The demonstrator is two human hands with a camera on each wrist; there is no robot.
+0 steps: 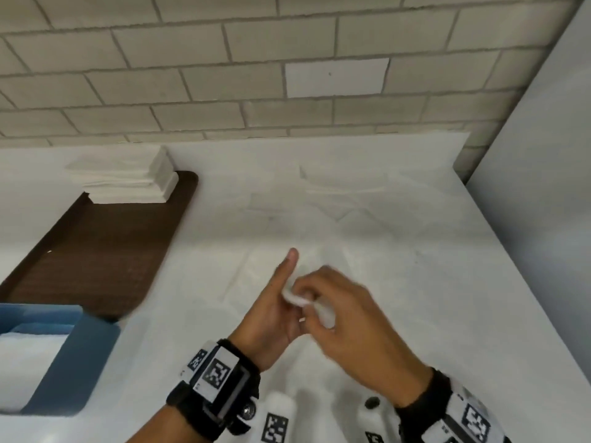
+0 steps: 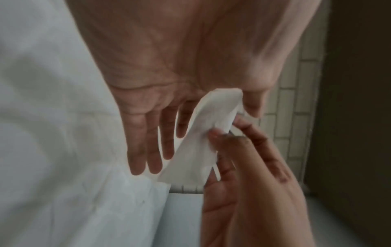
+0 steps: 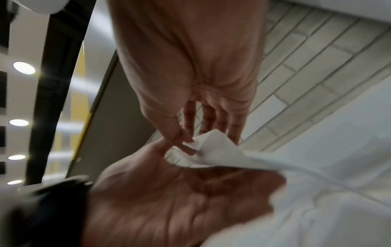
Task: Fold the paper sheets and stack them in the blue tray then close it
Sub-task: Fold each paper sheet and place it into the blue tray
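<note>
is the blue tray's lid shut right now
No, the blue tray stands open at the table's left edge, with white paper showing inside it.

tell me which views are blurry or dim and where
Head view: bright and even, but the right hand smears with motion blur and the brick courses bow from wide-angle distortion. Left wrist view: dim and soft, the paper sheet sharper than the nearby palm. Right wrist view: the left hand is blurred, with glaring ceiling lights.
</note>
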